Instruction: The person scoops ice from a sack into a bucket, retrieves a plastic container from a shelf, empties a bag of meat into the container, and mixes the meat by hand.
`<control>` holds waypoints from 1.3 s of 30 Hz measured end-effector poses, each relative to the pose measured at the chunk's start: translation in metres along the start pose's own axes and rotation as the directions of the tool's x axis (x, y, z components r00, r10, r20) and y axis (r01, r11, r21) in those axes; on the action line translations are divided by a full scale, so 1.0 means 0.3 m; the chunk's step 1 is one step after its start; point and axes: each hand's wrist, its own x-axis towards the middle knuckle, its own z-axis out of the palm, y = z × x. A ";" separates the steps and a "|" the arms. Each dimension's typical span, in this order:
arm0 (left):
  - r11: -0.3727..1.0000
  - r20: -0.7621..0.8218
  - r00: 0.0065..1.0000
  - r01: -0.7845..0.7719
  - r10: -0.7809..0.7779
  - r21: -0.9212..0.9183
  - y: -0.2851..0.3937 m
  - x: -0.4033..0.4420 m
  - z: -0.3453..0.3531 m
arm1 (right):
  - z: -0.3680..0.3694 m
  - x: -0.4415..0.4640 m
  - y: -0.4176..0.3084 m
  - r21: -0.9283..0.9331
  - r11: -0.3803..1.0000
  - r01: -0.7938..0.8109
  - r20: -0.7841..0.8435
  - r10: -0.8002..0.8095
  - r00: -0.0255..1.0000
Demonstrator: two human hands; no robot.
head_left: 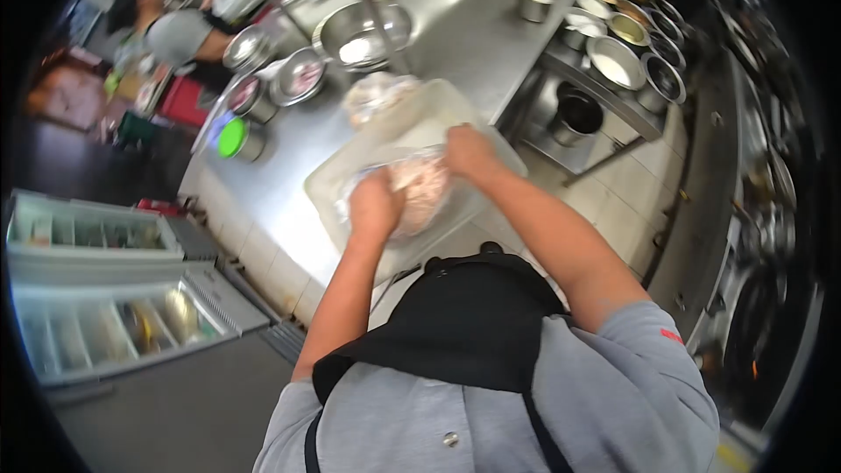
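Note:
A clear plastic bag with pale pinkish food in it lies over a translucent white tub at the front of the steel table. My left hand is closed on the bag's left side. On the bag's upper right edge, my right hand has its fingers closed, near the tub's right wall. Another plastic bag with pale contents sits on the table just behind the tub. The fingertips of both hands are partly hidden by the knuckles and the film.
Steel bowls and a green-lidded container stand on the table to the left. Several pots fill a shelf at the right. A co-worker is at the far left. Open refrigerated drawers are at the lower left.

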 end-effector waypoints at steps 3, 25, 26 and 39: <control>0.996 0.052 0.999 0.011 -0.006 -0.092 0.010 -0.025 -0.063 | 0.044 0.051 0.035 0.017 0.996 -0.086 0.004 0.086 0.996; 0.846 0.319 0.784 0.503 -0.532 0.177 -0.062 -0.038 -0.128 | 0.170 0.059 -0.052 0.785 -0.243 -0.570 0.615 0.190 0.765; 0.844 0.309 0.785 0.507 -0.536 0.177 -0.063 -0.051 -0.117 | 0.151 0.061 -0.062 0.724 -0.419 -0.548 0.636 0.097 0.766; 0.144 0.057 0.765 0.193 -0.642 -0.971 -0.117 -0.079 -0.013 | -0.100 0.074 -0.259 0.750 -0.360 -0.556 0.446 -0.345 0.826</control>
